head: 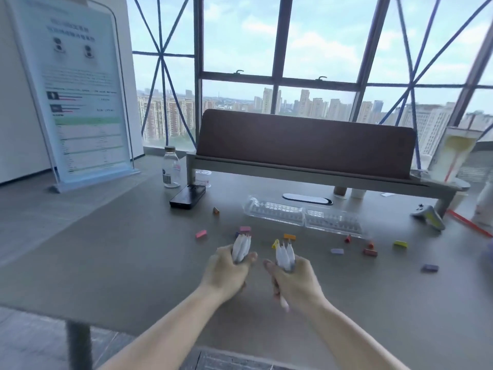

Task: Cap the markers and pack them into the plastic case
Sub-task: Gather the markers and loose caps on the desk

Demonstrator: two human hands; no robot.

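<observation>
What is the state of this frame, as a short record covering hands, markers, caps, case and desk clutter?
left hand: grips left marker bundle, tips up
right hand: grips right marker bundle, tips up
caps: coloured, loose, scattered on the table beyond the hands
plastic case: clear, lying beyond the caps; no markers visible in it
other: black phone, clear bottle at far left
progress: most markers look uncapped, none packed yet

Markers: lower barrels hidden inside left grip and right grip; count indeterminate. Sign text blurred, illegible. Bottle label unreadable. Purple object cut by right edge.
</observation>
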